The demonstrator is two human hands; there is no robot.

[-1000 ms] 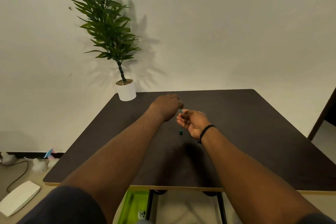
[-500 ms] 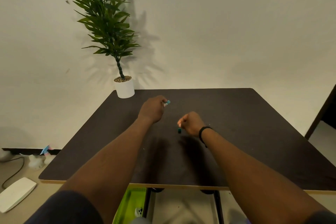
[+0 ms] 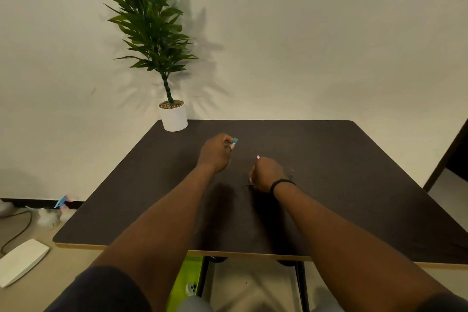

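On the dark table, my left hand is raised a little and pinches a small blue and white piece at its fingertips. My right hand, with a black band on the wrist, lies knuckles-up to the right of it. Its fingers curl down onto the tabletop over the spot where a small dark green piece lay. That piece is hidden under the fingers. The two hands are apart.
A potted plant in a white pot stands at the table's far left corner against the wall. On the floor to the left lie a white flat device and a cable. A green bin sits under the near edge.
The hands have separated. My left hand moved away to the far left with the blue piece, and my right hand turned over and came down on the small green piece.
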